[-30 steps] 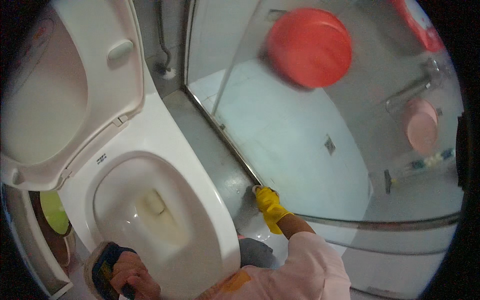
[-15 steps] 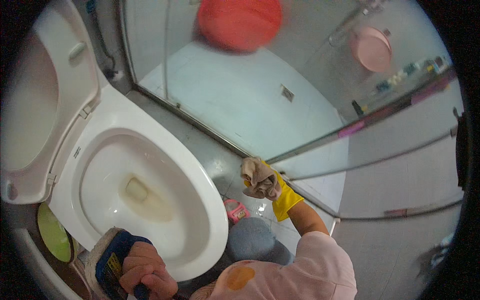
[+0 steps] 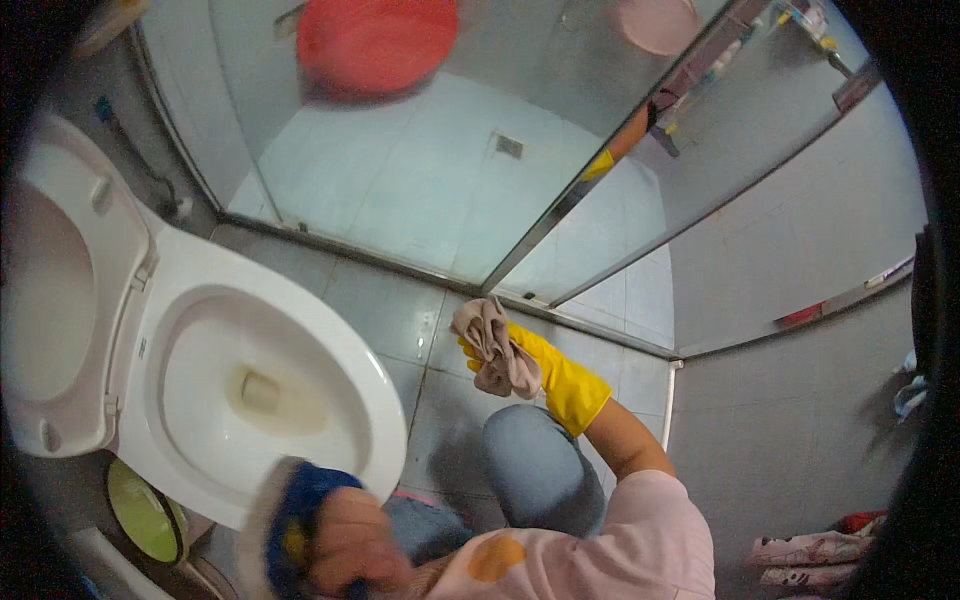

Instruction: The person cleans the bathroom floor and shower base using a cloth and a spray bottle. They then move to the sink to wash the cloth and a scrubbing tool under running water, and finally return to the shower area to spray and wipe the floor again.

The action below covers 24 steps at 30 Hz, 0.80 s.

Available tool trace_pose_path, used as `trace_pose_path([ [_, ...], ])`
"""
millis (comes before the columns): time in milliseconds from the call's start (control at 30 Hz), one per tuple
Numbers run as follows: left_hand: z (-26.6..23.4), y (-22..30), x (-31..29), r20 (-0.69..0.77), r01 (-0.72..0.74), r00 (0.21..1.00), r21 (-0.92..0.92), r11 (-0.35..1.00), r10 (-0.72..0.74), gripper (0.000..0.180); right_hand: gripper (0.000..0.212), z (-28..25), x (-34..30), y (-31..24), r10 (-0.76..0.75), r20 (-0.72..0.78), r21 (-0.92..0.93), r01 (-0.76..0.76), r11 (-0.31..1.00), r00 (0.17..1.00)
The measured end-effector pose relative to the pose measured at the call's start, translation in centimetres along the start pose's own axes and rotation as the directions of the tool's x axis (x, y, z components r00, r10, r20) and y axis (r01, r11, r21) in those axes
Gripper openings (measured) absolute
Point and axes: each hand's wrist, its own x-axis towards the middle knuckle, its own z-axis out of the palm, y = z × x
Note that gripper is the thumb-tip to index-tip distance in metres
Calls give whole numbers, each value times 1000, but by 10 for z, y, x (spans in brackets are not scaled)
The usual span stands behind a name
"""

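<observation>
My right hand [image 3: 570, 385], in a yellow rubber glove, is closed round a crumpled beige-brown cloth [image 3: 492, 350]. It hangs over the floor tiles, near the foot of the shower's glass door frame. At the lower left, my bare left hand [image 3: 352, 545] grips a blue block-like thing with a pale edge [image 3: 300, 505]. That thing is smeared by motion, and I cannot make out its kind. It is held by the front rim of the white toilet [image 3: 378, 400], whose lid [image 3: 50, 300] stands raised. Yellowish water lies in the bowl.
A glass shower enclosure with a metal frame [image 3: 400, 265] fills the far side. Inside are a red basin [image 3: 378, 45], a pink basin [image 3: 655, 22] and a floor drain [image 3: 508, 145]. A green basin [image 3: 145, 510] sits left of the toilet. Pink patterned cloth [image 3: 810, 550] lies lower right.
The view has shifted, so the shower things sit further left. My left hand and the blue thing appear further right. My right hand still holds the cloth, now more spread out.
</observation>
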Motion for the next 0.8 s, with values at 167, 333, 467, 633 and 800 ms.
trace_pose_path([
  [167,111,-3,40,355,-91,929,-70,993,110,38,38,-50,-19,-19,-99,49,-115,104,988,994],
  [333,182,-56,48,419,-25,892,425,905,-172,34,63,-28,-66,-36,-454,-45,-842,211,497,890],
  [467,202,-88,43,472,473,475,575,668,-743,47,56,-38,-76,-36,-363,-88,-839,127,529,928],
  [633,220,-122,19,250,450,768,445,775,-589,42,42,-30,-55,-38,-282,-4,-608,222,762,959],
  [800,215,-142,34,92,632,726,302,713,-682,56,35,-18,-52,-49,-252,77,-315,263,912,965],
])
